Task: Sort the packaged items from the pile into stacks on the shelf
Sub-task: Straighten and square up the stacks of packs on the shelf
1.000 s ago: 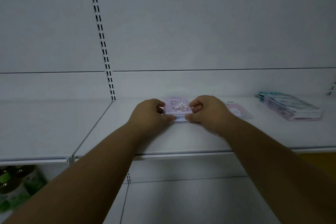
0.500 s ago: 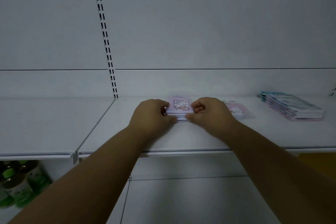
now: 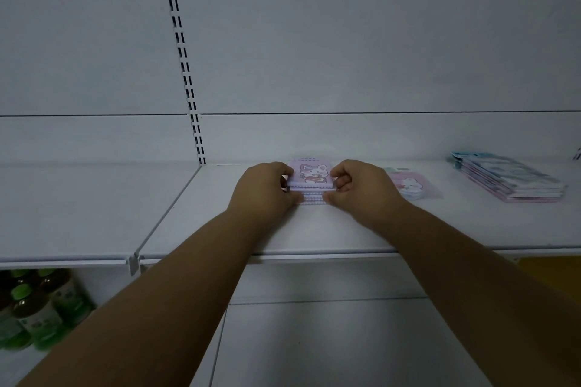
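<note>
**Lilac cartoon-cat packets squared up between two hands**

The lilac cartoon-cat packets (image 3: 309,181), a short stack of flat plastic-wrapped items, sit at the middle of the frame on the white metal shelf (image 3: 314,229); the left hand (image 3: 265,190) and the right hand (image 3: 358,187) flank them, one on each side; each grip is clenched around the stack's edge, fingers curled over the top packet and thumbs against the lower front edges, which looks like a way to press the sides flush so the packets line up; the lower layers jut slightly toward the viewer, so the tidying seems unfinished. Just right of the right hand lies a pink bunny-print packet (image 3: 408,184), flat and alone, probably awaiting its own stack; at the far right a taller stack of pale blue and pink packets (image 3: 509,179) stands well apart, keeping the kinds separate; green-capped bottles (image 3: 34,308) fill the lower left.
</note>
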The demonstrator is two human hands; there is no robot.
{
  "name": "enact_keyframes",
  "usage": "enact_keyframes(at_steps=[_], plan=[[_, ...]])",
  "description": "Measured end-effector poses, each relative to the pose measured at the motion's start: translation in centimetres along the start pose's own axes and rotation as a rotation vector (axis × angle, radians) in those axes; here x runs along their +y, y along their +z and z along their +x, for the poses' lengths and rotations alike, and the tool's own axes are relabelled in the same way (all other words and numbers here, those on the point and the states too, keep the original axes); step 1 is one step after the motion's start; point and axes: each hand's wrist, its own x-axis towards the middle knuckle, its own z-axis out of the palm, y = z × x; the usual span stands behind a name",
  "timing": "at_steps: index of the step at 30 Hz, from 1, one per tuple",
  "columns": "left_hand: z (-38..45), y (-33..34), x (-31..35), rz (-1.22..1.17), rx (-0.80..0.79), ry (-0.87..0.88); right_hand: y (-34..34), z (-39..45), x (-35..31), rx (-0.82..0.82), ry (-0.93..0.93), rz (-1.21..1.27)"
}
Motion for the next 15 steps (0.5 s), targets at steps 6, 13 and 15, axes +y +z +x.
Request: enact_keyframes(at_steps=[6,13,15], plan=[[-0.23,-0.15,-0.22,-0.025,0.007,-0.020,-0.41,-0.16,0.36,-0.026,0.033,0.012],[-0.04,-0.17,-0.81,-0.076,0.006,-0.116,-0.45,0.04,0.53,0.029,0.066,-0.052],[0.06,-0.21,-0.86,-0.090,-0.006,-0.121,-0.43,0.10,0.43,0.022,0.071,-0.031]])
